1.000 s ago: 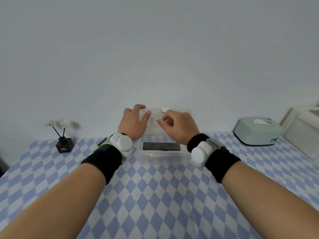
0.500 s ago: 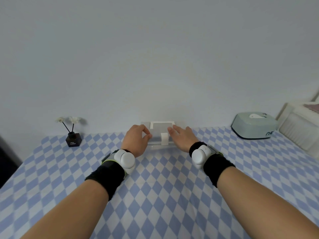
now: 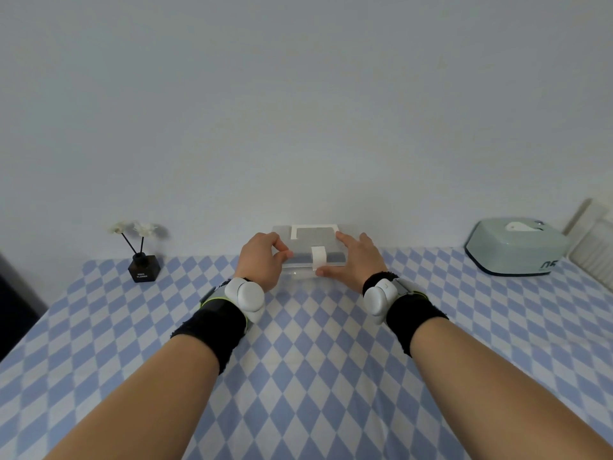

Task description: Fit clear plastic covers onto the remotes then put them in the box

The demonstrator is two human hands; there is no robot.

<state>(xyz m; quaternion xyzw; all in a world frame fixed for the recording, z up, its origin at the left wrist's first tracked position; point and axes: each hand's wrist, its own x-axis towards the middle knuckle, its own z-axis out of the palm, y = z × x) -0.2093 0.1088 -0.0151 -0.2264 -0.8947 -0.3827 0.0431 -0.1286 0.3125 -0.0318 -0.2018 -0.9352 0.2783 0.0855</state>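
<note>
While both hands' grip clasps the lidded box (image 3: 313, 249), blue-checked tablecloth (image 3: 315, 376) meets plain wall (image 3: 298, 111).

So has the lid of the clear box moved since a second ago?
Yes. The lid was raised; now it lies flat on the box, down toward the checked tablecloth.

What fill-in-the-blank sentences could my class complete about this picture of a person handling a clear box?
1. The lid of the clear plastic box is ____.
2. The reed diffuser stands to the ____ of the box.
3. The right hand has its thumb under the white ____ at the box's front.
4. The tablecloth has a blue and white ____ pattern.

Missing words: closed; left; latch; diamond
</note>
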